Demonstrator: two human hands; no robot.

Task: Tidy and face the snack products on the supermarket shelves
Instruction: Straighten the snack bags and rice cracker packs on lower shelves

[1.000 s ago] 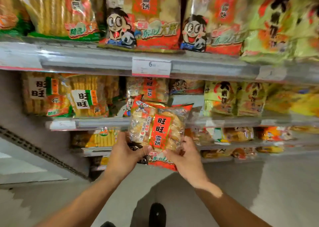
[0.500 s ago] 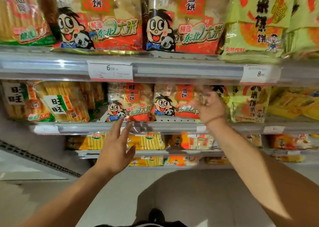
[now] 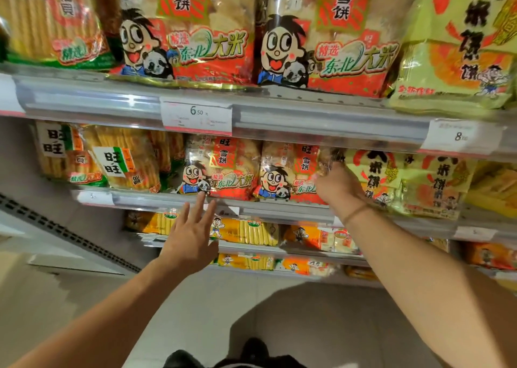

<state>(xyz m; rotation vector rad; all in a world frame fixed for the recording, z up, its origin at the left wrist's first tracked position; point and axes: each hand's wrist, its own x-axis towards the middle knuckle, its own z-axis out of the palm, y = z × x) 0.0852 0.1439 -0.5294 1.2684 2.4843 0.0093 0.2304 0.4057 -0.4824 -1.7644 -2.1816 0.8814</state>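
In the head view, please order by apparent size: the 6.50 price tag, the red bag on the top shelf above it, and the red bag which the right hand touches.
1. Top-shelf red bag, nearer the camera.
2. Second-shelf red bag at the right hand.
3. 6.50 price tag.

Both bare forearms reach up and forward from the bottom of the frame. The left hand (image 3: 190, 236) hangs open, its straight fingers spread and pointing upward, back to the camera. The right hand (image 3: 335, 185), a thin band at its wrist, extends higher, its fingers blurred.
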